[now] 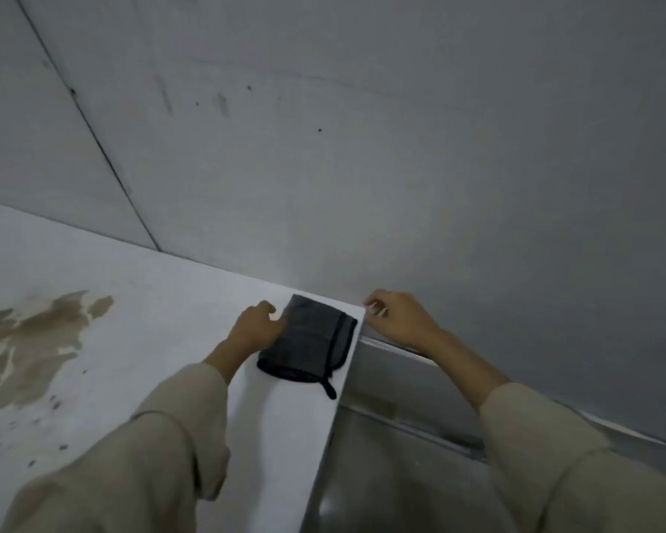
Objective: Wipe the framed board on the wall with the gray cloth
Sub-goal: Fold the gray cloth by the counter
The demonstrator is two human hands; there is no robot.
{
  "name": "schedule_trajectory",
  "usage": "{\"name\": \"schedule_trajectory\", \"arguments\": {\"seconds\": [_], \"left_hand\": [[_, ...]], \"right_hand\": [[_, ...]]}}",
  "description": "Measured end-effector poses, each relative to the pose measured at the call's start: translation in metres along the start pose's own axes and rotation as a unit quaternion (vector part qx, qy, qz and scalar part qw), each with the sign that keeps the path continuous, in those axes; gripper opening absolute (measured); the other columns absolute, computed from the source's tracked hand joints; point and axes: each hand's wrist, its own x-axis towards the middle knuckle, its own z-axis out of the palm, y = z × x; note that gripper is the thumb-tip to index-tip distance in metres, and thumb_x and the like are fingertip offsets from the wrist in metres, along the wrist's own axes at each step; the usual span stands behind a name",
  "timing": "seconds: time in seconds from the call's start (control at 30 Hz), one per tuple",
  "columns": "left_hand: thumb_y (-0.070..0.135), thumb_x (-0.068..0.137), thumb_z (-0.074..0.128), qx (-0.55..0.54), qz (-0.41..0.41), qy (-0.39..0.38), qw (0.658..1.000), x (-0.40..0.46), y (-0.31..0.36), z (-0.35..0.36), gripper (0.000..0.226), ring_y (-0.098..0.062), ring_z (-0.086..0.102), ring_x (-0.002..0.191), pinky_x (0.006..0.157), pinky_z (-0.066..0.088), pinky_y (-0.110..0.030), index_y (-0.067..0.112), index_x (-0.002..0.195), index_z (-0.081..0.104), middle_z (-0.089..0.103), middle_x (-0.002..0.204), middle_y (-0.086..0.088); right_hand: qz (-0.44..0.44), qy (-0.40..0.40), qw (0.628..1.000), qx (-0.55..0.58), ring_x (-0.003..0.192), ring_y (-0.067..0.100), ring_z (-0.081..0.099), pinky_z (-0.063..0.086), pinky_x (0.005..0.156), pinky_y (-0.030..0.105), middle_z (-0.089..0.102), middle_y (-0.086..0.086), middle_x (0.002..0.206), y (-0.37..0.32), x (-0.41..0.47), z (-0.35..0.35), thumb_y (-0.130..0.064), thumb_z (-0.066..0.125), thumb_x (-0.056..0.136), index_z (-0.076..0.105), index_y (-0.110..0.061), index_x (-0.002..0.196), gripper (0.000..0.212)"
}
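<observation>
My left hand (255,328) touches the folded gray cloth (309,338) just to its right, fingers curled at the edge, grip unclear. Right hand (395,315) sits beyond the cloth's far side, loosely curled, holding nothing visible; left is nearer. Cloth's long axis runs away from me.

Folded gray cloth (308,338) on a white surface (162,302) against a gray wall (400,148)

The left hand (256,328) touches the cloth's left edge; the right hand (395,315), fingers curled, rests at the surface's far corner.

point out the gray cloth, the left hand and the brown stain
gray cloth (308,336), head view, middle of the folded fabric
left hand (256,328), head view, back of the hand at the cloth's left edge
brown stain (35,340), head view, centre of the blotch on the white surface
</observation>
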Motion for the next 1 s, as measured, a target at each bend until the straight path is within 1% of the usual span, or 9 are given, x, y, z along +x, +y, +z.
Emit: {"name": "schedule_trajectory", "arguments": {"seconds": [0.1,0.23,0.3,0.4,0.53,0.7,0.8,0.87,1.0], "left_hand": [[0.037,0.091,0.051,-0.011,-0.081,-0.036,0.996,0.014,-0.011,0.013,0.062,-0.036,0.041,0.127,0.102,0.037,-0.040,0.001,0.138,0.033,0.040,0.141,-0.021],[0.036,0.091,0.051,-0.038,-0.116,-0.059,0.991,0.028,-0.015,0.026,0.059,-0.036,0.046,0.122,0.098,0.040,-0.038,-0.002,0.134,0.035,0.046,0.135,-0.020],[0.034,0.091,0.052,-0.038,-0.115,-0.053,0.991,0.031,-0.016,0.029,0.049,-0.035,0.052,0.113,0.090,0.043,-0.036,-0.002,0.124,0.046,0.055,0.124,-0.019],[0.029,0.087,0.058,-0.053,-0.102,-0.039,0.993,0.035,-0.020,0.031,0.027,-0.032,0.060,0.095,0.079,0.046,-0.033,0.002,0.093,0.059,0.062,0.090,-0.013],[0.020,0.083,0.065,-0.133,-0.037,-0.059,0.989,0.034,-0.016,0.021,0.026,-0.029,0.059,0.097,0.086,0.049,-0.034,0.010,0.107,0.062,0.063,0.099,-0.010],[0.010,0.082,0.066,-0.141,0.110,-0.088,0.980,0.030,0.009,-0.020,0.018,-0.019,0.057,0.078,0.075,0.045,-0.029,0.014,0.099,0.068,0.063,0.081,-0.007],[0.014,0.083,0.066,-0.051,0.200,-0.110,0.972,0.029,0.032,-0.050,0.018,-0.008,0.053,0.065,0.064,0.042,-0.017,0.017,0.100,0.069,0.062,0.081,-0.001],[0.017,0.085,0.063,0.022,0.245,-0.120,0.962,0.027,0.045,-0.067,0.018,-0.004,0.051,0.066,0.064,0.041,-0.016,0.021,0.101,0.069,0.060,0.082,0.002],[0.019,0.087,0.061,0.133,0.282,-0.108,0.944,0.024,0.063,-0.092,0.021,-0.010,0.049,0.079,0.073,0.036,-0.022,0.024,0.107,0.067,0.053,0.087,0.005]], "right_hand": [[0.014,-0.030,0.999,0.009,0.094,0.026,0.060,0.046,0.079,0.029,0.065,0.013,0.107,0.002,0.013,0.024,-0.013,0.060,0.086,0.060,-0.005,0.116,0.031],[0.024,-0.079,0.997,0.006,0.111,0.026,0.054,0.043,0.090,0.029,0.056,0.013,0.127,0.003,0.029,0.056,-0.013,0.058,0.088,0.053,-0.006,0.128,0.041],[0.028,-0.098,0.995,0.008,0.118,0.026,0.050,0.042,0.097,0.033,0.052,0.014,0.132,0.003,0.034,0.065,-0.013,0.057,0.088,0.049,-0.006,0.131,0.044],[0.034,-0.116,0.993,-0.001,0.122,0.026,0.047,0.041,0.100,0.038,0.048,0.015,0.134,0.004,0.043,0.076,-0.015,0.056,0.090,0.044,-0.006,0.135,0.047],[0.028,-0.110,0.993,-0.011,0.119,0.027,0.046,0.041,0.098,0.038,0.044,0.015,0.131,0.003,0.053,0.075,-0.018,0.056,0.090,0.036,-0.012,0.139,0.053],[0.011,-0.067,0.997,0.024,0.125,0.030,0.041,0.039,0.102,0.040,0.039,0.018,0.137,-0.003,0.069,0.060,-0.013,0.061,0.084,0.023,-0.014,0.146,0.072],[-0.010,-0.040,0.995,0.095,0.127,0.030,0.039,0.037,0.104,0.039,0.038,0.016,0.141,-0.008,0.075,0.053,-0.012,0.069,0.080,0.021,-0.017,0.147,0.083],[0.002,-0.029,0.987,0.156,0.126,0.030,0.041,0.040,0.100,0.035,0.036,0.012,0.144,-0.012,0.076,0.049,-0.010,0.075,0.076,0.023,-0.017,0.147,0.088],[0.041,-0.012,0.964,0.263,0.116,0.026,0.048,0.047,0.091,0.034,0.048,0.005,0.131,-0.019,0.075,0.044,-0.008,0.080,0.071,0.045,-0.013,0.127,0.067]]}}
